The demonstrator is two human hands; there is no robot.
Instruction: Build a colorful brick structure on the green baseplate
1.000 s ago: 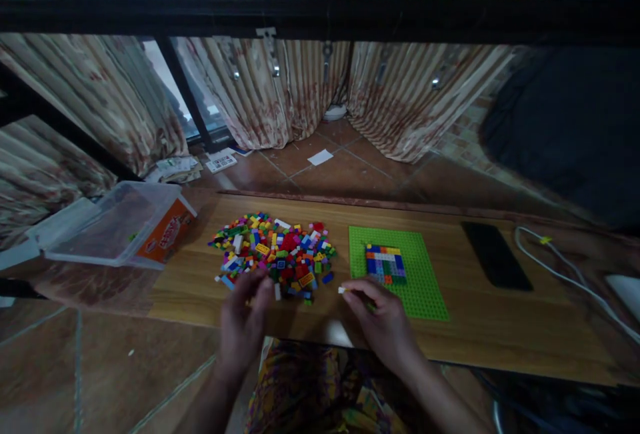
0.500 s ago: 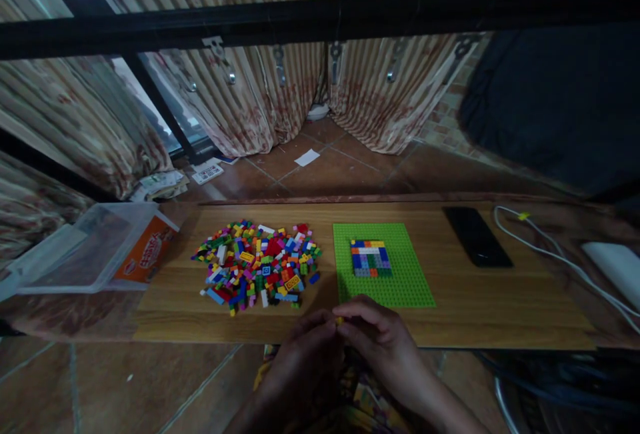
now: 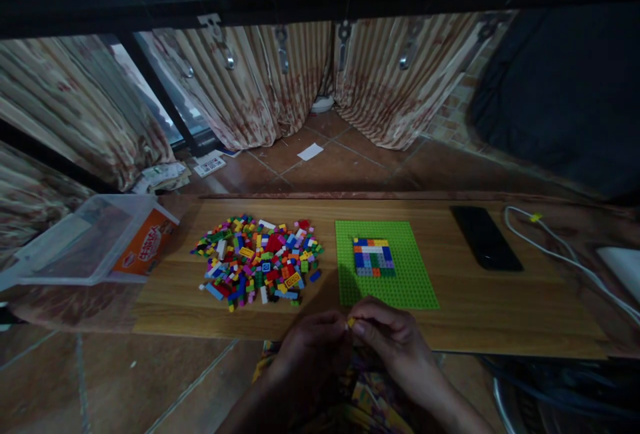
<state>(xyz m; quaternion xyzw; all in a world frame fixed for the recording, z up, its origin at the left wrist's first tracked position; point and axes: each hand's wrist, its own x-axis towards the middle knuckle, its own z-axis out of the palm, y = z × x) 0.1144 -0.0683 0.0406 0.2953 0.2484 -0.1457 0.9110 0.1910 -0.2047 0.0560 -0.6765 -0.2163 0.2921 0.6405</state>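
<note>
Close to the table's near edge, my right hand [image 3: 393, 337] pinches a small yellow toy brick [image 3: 351, 321] between thumb and index finger. My left hand [image 3: 315, 344] meets it from the other side, its fingers closed and their tips at the brick; what they hold is too small and dark to make out. Just beyond my hands lies a green baseplate [image 3: 417, 281]. A square of multicoloured bricks [image 3: 374, 258] is built on it, with rows of white, blue, orange, yellow and grey. Left of the plate spreads a pile of loose toy bricks [image 3: 263, 257].
The wooden table [image 3: 480, 314] carries a black phone [image 3: 486, 237] to the right, near a white cable [image 3: 555, 249] and a white device [image 3: 623, 267]. A clear plastic box [image 3: 90, 241] with an orange label stands at the left end. Curtains and a dark rail are beyond.
The view has tilted down slightly. Both hands stay together near the table edge, and the yellow toy brick now shows more plainly at my right fingertips. The brick square looks unchanged.
</note>
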